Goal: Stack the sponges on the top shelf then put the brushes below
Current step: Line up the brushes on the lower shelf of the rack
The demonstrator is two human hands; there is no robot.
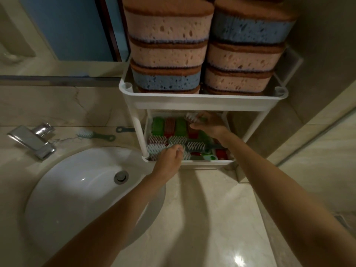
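Two tall stacks of pink and blue sponges (167,53) with brown scrub tops fill the top shelf (202,102) of a white rack. The lower shelf (192,162) holds several red, green and grey brushes (177,140). My left hand (170,158) is at the front left of the lower shelf, fingers closed on a white-bristled brush (185,154). My right hand (207,124) reaches into the back of that shelf, gripping a green-handled brush (192,116) with white bristles. A teal brush (92,134) lies on the counter behind the sink.
A white basin (81,182) with a drain sits at the left, with a chrome tap (32,140) behind it. Another brush handle (124,129) pokes out beside the rack's left post. A mirror rises behind the counter, and a wall stands right of the rack.
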